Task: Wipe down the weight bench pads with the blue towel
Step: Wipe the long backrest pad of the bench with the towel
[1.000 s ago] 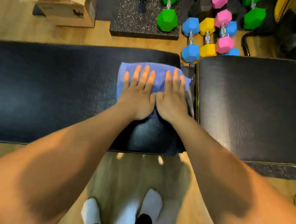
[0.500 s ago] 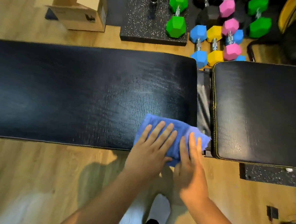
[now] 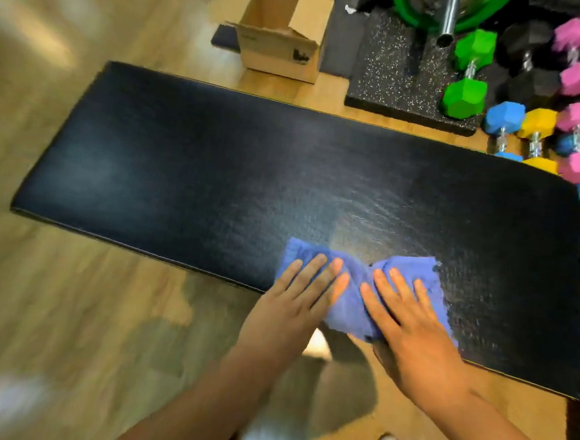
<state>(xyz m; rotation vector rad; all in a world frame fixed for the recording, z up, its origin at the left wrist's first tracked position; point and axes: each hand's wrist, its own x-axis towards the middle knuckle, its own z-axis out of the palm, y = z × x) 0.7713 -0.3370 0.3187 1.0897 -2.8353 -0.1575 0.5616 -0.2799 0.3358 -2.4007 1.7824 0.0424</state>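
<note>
At the bottom centre, the left hand (image 3: pixel 286 309) and right hand (image 3: pixel 414 335) are lying flat side by side. Their fingers (image 3: pixel 312 273) are straight and spread, pressing rather than gripping the crumpled blue terry towel (image 3: pixel 350 299) against the near edge of the long black vinyl bench pad (image 3: pixel 217 166), right of its middle. A streaky sheen is showing just above the towel, so that stretch is probably wiped, while the duller left half is likely waiting. Anything past the right edge cannot be judged. Along the top, an open cardboard box (image 3: pixel 280 44), a black speckled rubber mat (image 3: pixel 394 76) and coloured hex dumbbells (image 3: pixel 535 123) are sitting on the wooden floor (image 3: pixel 69 307), none of them blocking the wiping.
</note>
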